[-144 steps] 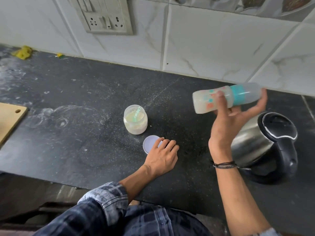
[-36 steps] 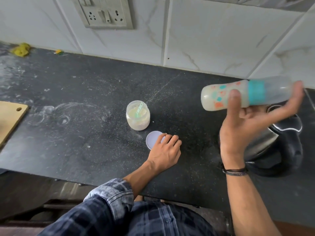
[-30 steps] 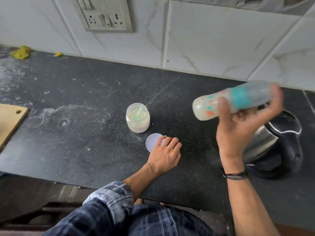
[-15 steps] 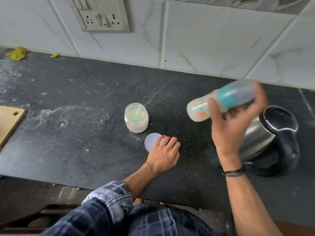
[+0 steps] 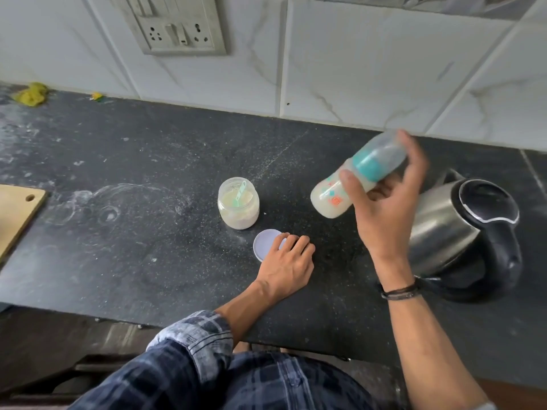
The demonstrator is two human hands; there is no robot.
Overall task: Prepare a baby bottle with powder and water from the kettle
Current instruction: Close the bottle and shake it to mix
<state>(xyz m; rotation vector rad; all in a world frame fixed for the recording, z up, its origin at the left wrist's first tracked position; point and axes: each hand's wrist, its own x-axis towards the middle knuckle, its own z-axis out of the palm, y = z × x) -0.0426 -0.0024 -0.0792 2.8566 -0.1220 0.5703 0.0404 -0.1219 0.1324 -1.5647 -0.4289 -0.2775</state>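
My right hand (image 5: pixel 384 208) grips a capped baby bottle (image 5: pixel 331 199) with a teal collar, holding it tilted in the air above the counter; milky liquid fills its lower end. My left hand (image 5: pixel 288 266) rests flat on the dark counter (image 5: pixel 142 247), fingertips on a round pale lid (image 5: pixel 266 244). An open powder jar (image 5: pixel 238 204) with a green scoop inside stands just behind the lid. A steel kettle (image 5: pixel 450 229) with a black lid and handle sits to the right, partly behind my right forearm.
A wooden board (image 5: pixel 16 214) lies at the counter's left edge. Yellow scraps (image 5: pixel 29 94) sit at the back left by the tiled wall. A socket panel (image 5: pixel 174 25) is on the wall. White powder marks dust the counter.
My right hand has swung the bottle back and forth, now tipping it steeper with the base down-left and lower than before. My left hand stays on the lid.
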